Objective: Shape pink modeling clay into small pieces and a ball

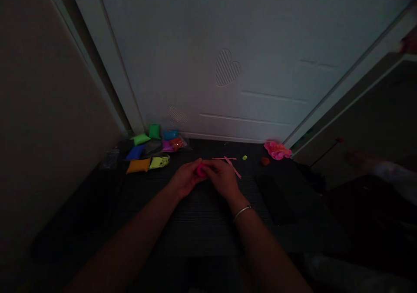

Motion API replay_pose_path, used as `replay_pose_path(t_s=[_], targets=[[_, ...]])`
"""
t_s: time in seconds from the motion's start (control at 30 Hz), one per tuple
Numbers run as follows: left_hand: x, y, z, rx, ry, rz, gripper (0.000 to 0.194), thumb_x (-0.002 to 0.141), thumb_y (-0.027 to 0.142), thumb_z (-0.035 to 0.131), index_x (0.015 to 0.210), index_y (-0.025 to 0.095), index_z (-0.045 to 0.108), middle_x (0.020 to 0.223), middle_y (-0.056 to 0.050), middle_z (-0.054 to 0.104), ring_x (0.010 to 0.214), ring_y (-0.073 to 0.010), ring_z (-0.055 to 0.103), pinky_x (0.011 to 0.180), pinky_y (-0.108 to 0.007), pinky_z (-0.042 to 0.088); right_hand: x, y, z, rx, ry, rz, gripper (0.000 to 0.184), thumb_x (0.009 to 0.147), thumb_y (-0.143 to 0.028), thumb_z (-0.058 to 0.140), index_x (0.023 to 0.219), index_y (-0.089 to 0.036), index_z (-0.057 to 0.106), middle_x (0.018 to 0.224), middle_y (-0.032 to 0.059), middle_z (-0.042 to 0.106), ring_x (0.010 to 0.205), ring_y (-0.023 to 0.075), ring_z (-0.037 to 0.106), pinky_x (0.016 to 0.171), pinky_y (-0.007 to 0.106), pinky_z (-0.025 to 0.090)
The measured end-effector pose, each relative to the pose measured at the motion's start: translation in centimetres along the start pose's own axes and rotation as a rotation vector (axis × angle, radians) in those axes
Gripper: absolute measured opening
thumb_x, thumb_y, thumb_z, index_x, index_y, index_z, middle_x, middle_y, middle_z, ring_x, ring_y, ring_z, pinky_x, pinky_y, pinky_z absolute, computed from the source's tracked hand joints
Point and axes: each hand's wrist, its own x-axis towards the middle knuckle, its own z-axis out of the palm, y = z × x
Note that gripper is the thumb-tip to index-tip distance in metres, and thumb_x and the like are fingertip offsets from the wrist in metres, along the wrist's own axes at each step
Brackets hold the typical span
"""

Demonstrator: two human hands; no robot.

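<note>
Both of my hands meet over a dark mat on the floor. My left hand and my right hand pinch a small lump of pink clay between their fingertips. A thin bangle circles my right wrist. Just beyond my right hand lie two thin pink strips, crossed. A tiny yellow bit rests past them.
Several bright clay packets in green, blue, orange, yellow and pink lie at the back left. A pink clay flower and a small orange piece sit at the back right. A white door with a heart pattern stands behind. A dark flat object lies to the right.
</note>
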Motion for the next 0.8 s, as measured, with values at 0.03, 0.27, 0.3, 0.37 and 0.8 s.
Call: replay_pose_path(t_s=[0.03, 0.27, 0.3, 0.37, 0.8], targets=[[0.0, 0.0, 0.0, 0.0, -0.006, 0.0, 0.013, 0.076, 0.021, 0.058, 0.07, 0.011, 0.063, 0.066, -0.004, 0.062, 0.06, -0.0105, 0.058, 0.06, -0.026, 0.053, 0.0, 0.1, 0.0, 0.02, 0.008, 0.004, 0.02, 0.077, -0.025, 0.056, 0.094, -0.027, 0.066, 0.09, 0.0015, 0.068, 0.082, 0.0168, 0.06, 0.079, 0.032, 0.044], [-0.3, 0.2, 0.1, 0.006, -0.04, -0.008, 0.01, 0.076, 0.02, 0.058, 0.077, 0.012, 0.064, 0.072, -0.005, 0.064, 0.065, -0.0125, 0.059, 0.063, -0.027, 0.053, 0.3, 0.2, -0.2, 0.149, 0.015, 0.056, 0.017, 0.074, -0.027, 0.059, 0.089, -0.024, 0.068, 0.085, 0.0014, 0.068, 0.077, 0.0156, 0.06, 0.072, 0.029, 0.045], [-0.3, 0.2, 0.1, -0.001, -0.039, -0.011, 0.01, 0.075, 0.019, 0.058, 0.077, 0.012, 0.064, 0.072, -0.005, 0.064, 0.065, -0.0125, 0.059, 0.063, -0.027, 0.053, 0.3, 0.2, -0.3, 0.168, 0.017, 0.068, 0.017, 0.074, -0.028, 0.059, 0.088, -0.024, 0.068, 0.084, 0.0014, 0.068, 0.077, 0.0155, 0.06, 0.072, 0.029, 0.045], [-0.2, 0.3, 0.2, -0.034, -0.032, -0.016, 0.011, 0.076, 0.019, 0.056, 0.079, 0.011, 0.064, 0.075, -0.006, 0.065, 0.068, -0.0134, 0.06, 0.064, -0.028, 0.053, 0.3, 0.1, -0.3, 0.207, 0.044, 0.103, 0.022, 0.073, -0.03, 0.06, 0.093, -0.023, 0.066, 0.084, 0.0016, 0.068, 0.076, 0.0153, 0.06, 0.072, 0.029, 0.045], [-0.2, -0.2, 0.7, -0.18, -0.061, -0.032, 0.025, 0.085, 0.024, 0.043, 0.086, 0.007, 0.062, 0.088, -0.011, 0.065, 0.076, -0.0142, 0.06, 0.069, -0.026, 0.052, 0.2, 0.1, 0.4, -0.01, 0.092, 0.079, 0.017, 0.074, -0.031, 0.06, 0.084, -0.022, 0.069, 0.073, 0.0017, 0.053, 0.07, 0.014, 0.053, 0.065, 0.027, 0.042]])
